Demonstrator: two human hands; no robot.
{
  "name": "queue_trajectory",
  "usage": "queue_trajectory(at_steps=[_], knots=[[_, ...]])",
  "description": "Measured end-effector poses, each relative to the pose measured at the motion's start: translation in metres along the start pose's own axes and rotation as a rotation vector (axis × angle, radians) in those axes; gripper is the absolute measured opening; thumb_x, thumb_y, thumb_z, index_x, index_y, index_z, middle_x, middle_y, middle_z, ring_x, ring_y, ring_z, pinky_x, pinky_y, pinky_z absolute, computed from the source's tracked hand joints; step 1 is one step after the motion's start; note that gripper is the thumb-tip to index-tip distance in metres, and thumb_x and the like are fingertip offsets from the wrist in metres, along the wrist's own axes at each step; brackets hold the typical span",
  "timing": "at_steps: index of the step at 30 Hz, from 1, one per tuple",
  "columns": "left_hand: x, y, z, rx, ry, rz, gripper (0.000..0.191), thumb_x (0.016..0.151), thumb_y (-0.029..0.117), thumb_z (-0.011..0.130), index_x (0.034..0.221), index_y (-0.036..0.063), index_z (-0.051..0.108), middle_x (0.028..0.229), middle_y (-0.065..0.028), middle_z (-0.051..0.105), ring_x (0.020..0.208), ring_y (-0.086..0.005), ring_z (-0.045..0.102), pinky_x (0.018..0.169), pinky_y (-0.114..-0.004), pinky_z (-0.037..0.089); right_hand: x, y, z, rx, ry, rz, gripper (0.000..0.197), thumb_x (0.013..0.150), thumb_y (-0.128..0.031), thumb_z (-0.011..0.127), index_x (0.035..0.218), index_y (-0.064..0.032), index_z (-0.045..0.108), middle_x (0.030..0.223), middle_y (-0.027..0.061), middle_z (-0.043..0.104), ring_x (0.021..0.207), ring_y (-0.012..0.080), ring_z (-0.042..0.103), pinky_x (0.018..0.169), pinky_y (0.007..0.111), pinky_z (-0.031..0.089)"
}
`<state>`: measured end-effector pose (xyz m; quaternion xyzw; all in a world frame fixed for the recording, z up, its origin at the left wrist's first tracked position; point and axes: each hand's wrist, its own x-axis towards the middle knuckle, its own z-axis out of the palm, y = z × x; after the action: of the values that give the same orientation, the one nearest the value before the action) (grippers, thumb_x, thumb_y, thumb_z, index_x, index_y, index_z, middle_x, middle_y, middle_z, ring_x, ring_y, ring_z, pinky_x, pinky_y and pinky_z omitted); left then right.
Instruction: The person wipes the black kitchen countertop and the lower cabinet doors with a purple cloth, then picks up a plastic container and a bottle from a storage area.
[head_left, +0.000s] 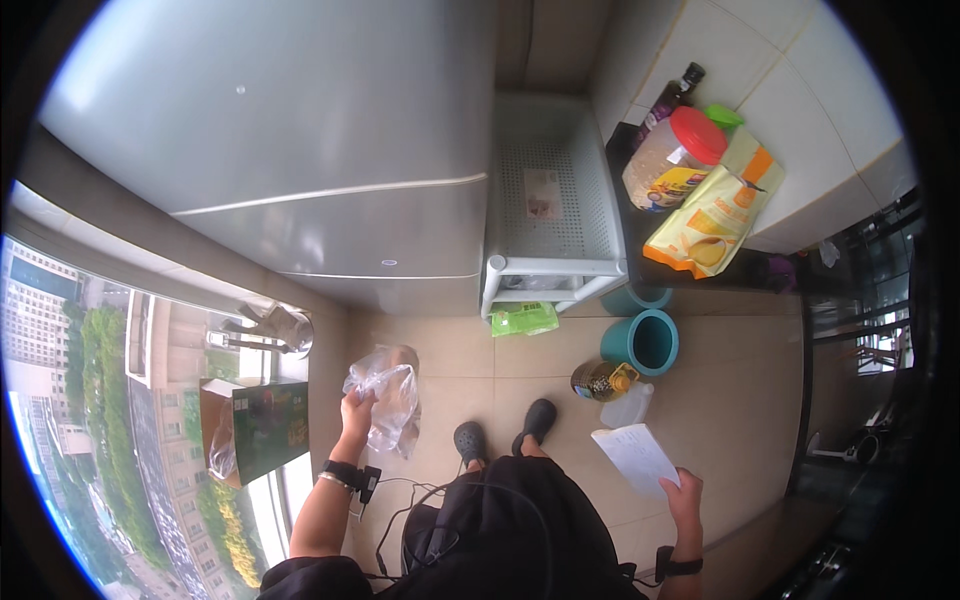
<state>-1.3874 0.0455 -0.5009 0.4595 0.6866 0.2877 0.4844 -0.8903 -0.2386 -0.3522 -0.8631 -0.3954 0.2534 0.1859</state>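
My left hand (358, 414) grips the gathered top of a clear plastic bag (394, 397). Brownish contents show through the film, too blurred to name, and I cannot tell whether the bag rests on the floor. On the other side, my right hand (682, 495) pinches the lower corner of a white notepad or folded sheet (636, 457) that bears faint handwriting. Just beyond the paper, a bottle of cooking oil (600, 381) with a yellow cap stands near a teal bucket (640, 343) and a translucent plastic container (626, 405).
A grey refrigerator (337, 135) stands ahead, beside a white slatted rack (559, 266) with a green packet (525, 319) at its foot. A dark counter (637, 255) holds a red-lidded jar (675, 161), a yellow bag (709, 225) and a dark bottle (673, 97). A cardboard box (270, 427) sits by the window.
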Motion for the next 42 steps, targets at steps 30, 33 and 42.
queue_trajectory(at_steps=[30, 33, 42], knots=[[0.12, -0.412, 0.075, 0.16, 0.572, -0.365, 0.01, 0.075, 0.008, 0.057, 0.082, 0.0063, 0.063, 0.061, -0.0098, 0.059, 0.05, -0.0198, 0.057, 0.05, -0.034, 0.046, 0.094, 0.02, 0.063, -0.268, -0.1, 0.039, 0.021, 0.071, -0.014, 0.067, 0.084, 0.0026, 0.063, 0.068, 0.0119, 0.063, 0.062, 0.0161, 0.06, 0.059, 0.029, 0.046], [0.129, -0.365, 0.069, -0.331, 0.649, -0.608, 0.022, 0.078, 0.005, 0.048, 0.096, 0.0047, 0.062, 0.083, -0.0116, 0.061, 0.064, -0.0188, 0.059, 0.053, -0.033, 0.046, 0.089, 0.033, 0.063, -0.178, -0.099, 0.087, 0.023, 0.07, -0.015, 0.067, 0.085, 0.0024, 0.063, 0.069, 0.0129, 0.063, 0.061, 0.0172, 0.06, 0.059, 0.03, 0.046], [0.131, -0.24, 0.055, -0.32, 0.439, -0.304, 0.041, 0.077, 0.0, 0.044, 0.118, 0.0018, 0.047, 0.109, -0.0126, 0.056, 0.091, -0.0226, 0.058, 0.078, -0.03, 0.046, 0.071, 0.014, 0.038, -0.087, -0.118, 0.093, 0.023, 0.07, -0.013, 0.067, 0.086, 0.0029, 0.063, 0.071, 0.013, 0.064, 0.064, 0.0162, 0.061, 0.061, 0.029, 0.047]])
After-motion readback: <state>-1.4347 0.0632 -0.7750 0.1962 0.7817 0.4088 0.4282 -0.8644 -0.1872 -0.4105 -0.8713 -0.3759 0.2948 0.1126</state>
